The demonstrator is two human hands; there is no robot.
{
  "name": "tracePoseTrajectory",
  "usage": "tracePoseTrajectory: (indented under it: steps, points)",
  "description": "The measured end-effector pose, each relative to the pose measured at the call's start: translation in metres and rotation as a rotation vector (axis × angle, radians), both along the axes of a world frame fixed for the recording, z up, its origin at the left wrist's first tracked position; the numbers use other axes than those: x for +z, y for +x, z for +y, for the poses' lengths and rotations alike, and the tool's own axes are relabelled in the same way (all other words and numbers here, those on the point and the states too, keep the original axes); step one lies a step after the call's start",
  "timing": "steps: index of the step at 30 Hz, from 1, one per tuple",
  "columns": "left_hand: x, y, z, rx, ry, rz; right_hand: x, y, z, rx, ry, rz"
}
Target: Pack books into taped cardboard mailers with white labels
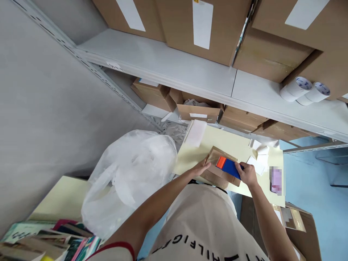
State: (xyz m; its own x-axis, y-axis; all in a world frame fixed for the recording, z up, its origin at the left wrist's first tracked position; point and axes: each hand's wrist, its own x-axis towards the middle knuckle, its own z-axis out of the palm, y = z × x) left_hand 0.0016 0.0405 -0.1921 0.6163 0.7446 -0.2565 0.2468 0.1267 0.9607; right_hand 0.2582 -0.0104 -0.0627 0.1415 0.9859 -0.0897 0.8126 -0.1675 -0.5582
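A small brown cardboard box [214, 170] lies on a pale yellow table [236, 145]. My left hand [200, 167] rests against the box's left side, fingers together on the cardboard. My right hand [247, 173] grips a flat blue item with an orange end [227, 165] and holds it over the box's top.
A large clear plastic bag [130, 177] bulges at the left of the table. White paper slips [259, 159] and a white pad [196, 132] lie on the table. Grey shelves [174, 69] carry cardboard boxes [195, 29] and tape rolls [299, 87]. Colourful booklets [51, 241] are stacked at bottom left.
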Motion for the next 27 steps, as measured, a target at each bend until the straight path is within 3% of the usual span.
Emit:
tracePoseTrajectory:
  steps: [2,4,7,9,11,15,20,24,27]
  points:
    - [0.006,-0.003,0.007,-0.107,0.110,0.089,0.002,0.001,0.001,0.007,-0.010,0.009]
    - [0.016,-0.003,0.022,-0.199,0.330,0.224,0.003,0.002,0.001,0.019,-0.014,0.012]
    - [0.033,0.012,0.047,-0.399,0.627,0.327,0.006,0.004,0.002,0.042,-0.023,-0.005]
    - [0.041,0.026,0.058,-0.520,0.702,0.390,0.007,0.004,0.004,0.063,-0.049,-0.014]
    - [0.044,0.036,0.061,-0.569,0.726,0.463,0.009,0.004,0.006,0.095,-0.082,-0.020]
    - [0.048,0.037,0.056,-0.546,0.754,0.562,0.013,0.012,0.008,0.161,-0.114,-0.050]
    - [0.057,0.027,0.056,-0.547,0.777,0.631,0.016,0.067,-0.007,0.161,-0.143,-0.052]
    - [0.062,0.014,0.057,-0.533,0.750,0.685,0.001,0.113,-0.020,0.159,-0.180,-0.034]
    - [0.064,0.007,0.053,-0.524,0.733,0.727,-0.018,0.126,-0.019,0.189,-0.203,-0.004]
